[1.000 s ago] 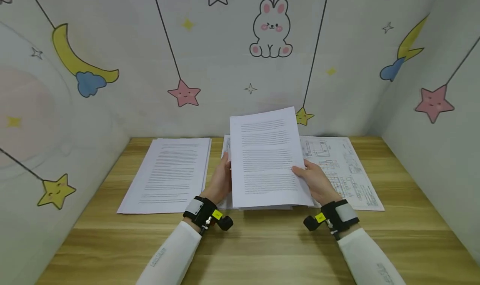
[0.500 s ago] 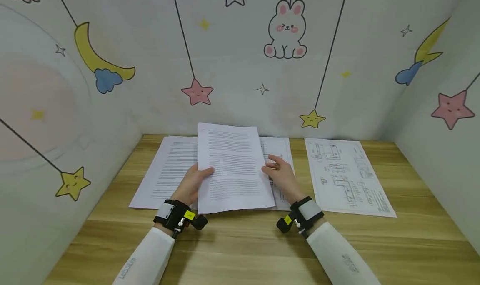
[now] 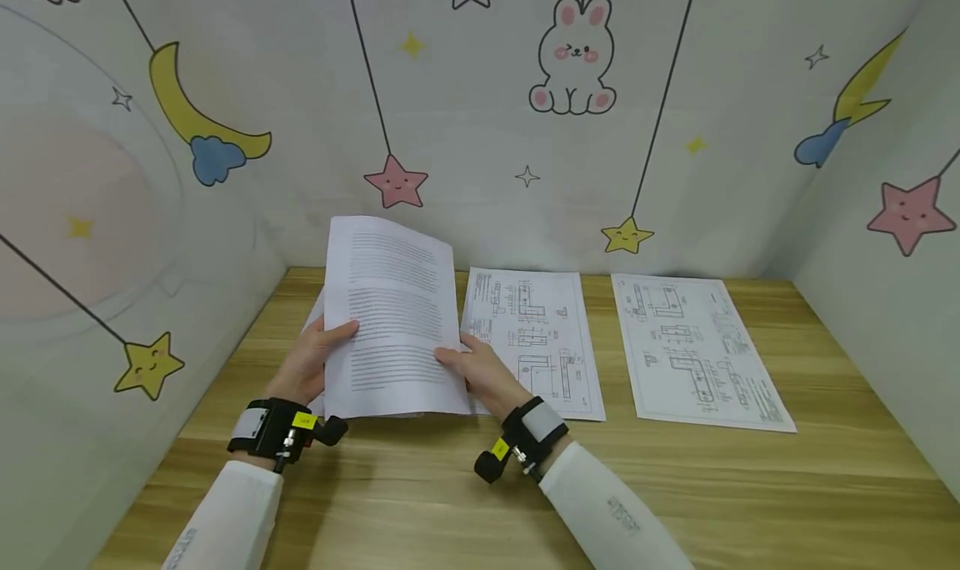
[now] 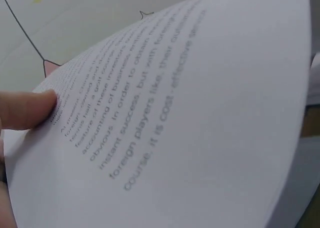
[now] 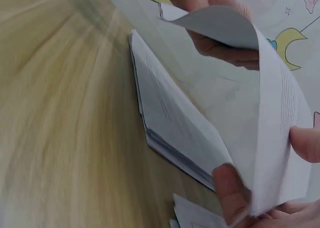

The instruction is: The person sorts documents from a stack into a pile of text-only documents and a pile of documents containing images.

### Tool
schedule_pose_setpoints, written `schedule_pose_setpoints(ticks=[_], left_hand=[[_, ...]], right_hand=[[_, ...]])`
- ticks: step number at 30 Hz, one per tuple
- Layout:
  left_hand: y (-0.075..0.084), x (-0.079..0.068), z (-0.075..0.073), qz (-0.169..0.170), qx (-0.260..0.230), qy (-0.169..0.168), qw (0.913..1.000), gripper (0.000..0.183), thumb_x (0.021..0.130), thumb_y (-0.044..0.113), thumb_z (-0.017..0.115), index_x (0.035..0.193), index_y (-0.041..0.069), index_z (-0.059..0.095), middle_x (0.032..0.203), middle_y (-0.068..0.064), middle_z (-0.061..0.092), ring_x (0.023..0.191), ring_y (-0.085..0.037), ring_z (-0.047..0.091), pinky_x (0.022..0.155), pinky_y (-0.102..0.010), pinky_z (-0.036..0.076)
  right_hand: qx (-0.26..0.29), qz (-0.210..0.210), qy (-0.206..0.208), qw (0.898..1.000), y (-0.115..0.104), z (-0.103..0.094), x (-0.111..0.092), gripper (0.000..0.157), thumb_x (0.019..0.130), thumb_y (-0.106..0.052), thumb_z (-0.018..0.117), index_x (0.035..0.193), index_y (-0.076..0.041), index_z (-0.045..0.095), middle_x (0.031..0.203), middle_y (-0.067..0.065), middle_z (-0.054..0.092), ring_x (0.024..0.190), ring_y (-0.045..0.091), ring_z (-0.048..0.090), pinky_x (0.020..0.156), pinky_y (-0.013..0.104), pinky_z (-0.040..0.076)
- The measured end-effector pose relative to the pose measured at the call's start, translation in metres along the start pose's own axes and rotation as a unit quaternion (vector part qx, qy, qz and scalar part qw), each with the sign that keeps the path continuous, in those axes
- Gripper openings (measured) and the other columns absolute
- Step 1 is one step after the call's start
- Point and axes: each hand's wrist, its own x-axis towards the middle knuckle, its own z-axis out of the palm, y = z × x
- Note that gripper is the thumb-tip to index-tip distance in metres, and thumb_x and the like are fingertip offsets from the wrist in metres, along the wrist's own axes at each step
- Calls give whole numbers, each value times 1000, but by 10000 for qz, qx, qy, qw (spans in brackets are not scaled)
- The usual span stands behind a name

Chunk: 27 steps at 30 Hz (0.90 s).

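Note:
Between both hands, sheets of printed text [image 3: 397,328] are held up above the left of the table, bowed along their length. My left hand [image 3: 303,366] grips the left edge, its thumb [image 4: 30,110] lying on the printed face. At the right edge my right hand [image 3: 487,378] pinches the sheets, thumb in front and fingers behind. A stack of text paper [image 5: 172,110] lies on the table behind and below them, mostly hidden in the head view. How many sheets are held cannot be told.
Right of the held sheets lies a page of technical drawings [image 3: 536,345], partly behind my right hand. Another drawing page [image 3: 697,349] lies farther right. The wooden table [image 3: 420,503] meets a wall printed with cartoons [image 3: 480,95] at the back.
The held sheets have moved from the middle to the left, over the text stack, and now bow. My right hand has briefly loosened at their edge and grips again. The drawing pages are uncovered.

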Motion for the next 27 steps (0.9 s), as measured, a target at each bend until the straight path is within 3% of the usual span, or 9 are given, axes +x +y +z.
schedule_pose_setpoints(ticks=[4, 7, 10, 14, 16, 18, 21, 23, 27], left_hand=[[0, 2, -19, -593, 1026, 593, 9912, 38, 100, 27, 58, 136, 25, 44, 96, 13, 70, 87, -8, 70, 75, -26, 56], [-3, 5, -36, -1039, 1941, 926, 9711, 52, 101, 30, 57, 147, 20, 36, 98, 12, 68, 86, -9, 68, 76, -27, 55], [-8, 9, -49, -1276, 2570, 1145, 9511, 61, 101, 30, 56, 152, 11, 30, 110, 0, 67, 88, -13, 67, 77, -28, 55], [-15, 16, -60, -1376, 3346, 1426, 9213, 70, 100, 27, 58, 155, 2, 23, 134, -20, 56, 98, -22, 63, 78, -31, 53], [-16, 20, -63, -1350, 3777, 1613, 9017, 73, 99, 23, 58, 156, -2, 19, 142, -28, 48, 105, -29, 59, 85, -38, 51], [-15, 22, -63, -1228, 4210, 1785, 8808, 72, 99, 19, 57, 155, -6, 19, 146, -33, 42, 115, -38, 55, 94, -47, 49], [-11, 23, -59, -1037, 4661, 2044, 8545, 71, 96, 15, 57, 153, -9, 22, 147, -36, 39, 126, -47, 48, 106, -58, 41], [-8, 22, -55, -960, 4826, 2139, 8439, 69, 96, 15, 55, 152, -10, 23, 148, -37, 39, 131, -49, 44, 109, -61, 38], [-1, 19, -40, -906, 5183, 2236, 8205, 65, 98, 22, 50, 150, -11, 28, 148, -37, 38, 135, -52, 40, 110, -62, 36]], right_hand=[[74, -151, 463, 9988, 8, 13, 8, 67, 93, -18, 67, 151, -8, 37, 134, 15, 61, 111, 22, 65, 85, 32, 53], [-312, -281, 833, 9956, 15, 21, 15, 69, 91, -10, 66, 153, -5, 35, 129, 18, 62, 105, 22, 66, 84, 30, 53], [-1096, -478, 1020, 9876, 21, 30, 20, 66, 89, -6, 66, 150, -1, 39, 108, 16, 66, 87, 18, 64, 71, 26, 52], [-2114, -839, 1103, 9675, 21, 40, 23, 54, 87, -2, 66, 139, 0, 54, 84, 9, 64, 67, 11, 55, 54, 20, 43], [-2393, -955, 1066, 9603, 19, 44, 22, 41, 86, -2, 67, 127, 0, 64, 81, 7, 64, 64, 10, 54, 52, 19, 42], [-2482, -983, 1027, 9582, 17, 46, 20, 25, 86, -2, 67, 110, -1, 70, 79, 4, 63, 64, 9, 56, 52, 18, 44], [-2361, -938, 876, 9632, 15, 46, 17, 8, 88, -4, 66, 93, 1, 68, 78, 4, 60, 64, 11, 60, 53, 18, 49], [-2234, -888, 738, 9679, 13, 44, 14, 10, 89, -6, 66, 91, 4, 66, 84, 7, 61, 67, 13, 64, 56, 21, 53], [-2230, -863, 399, 9702, 10, 32, 5, 30, 93, -14, 65, 116, 5, 67, 111, 14, 68, 81, 17, 69, 68, 24, 56]])
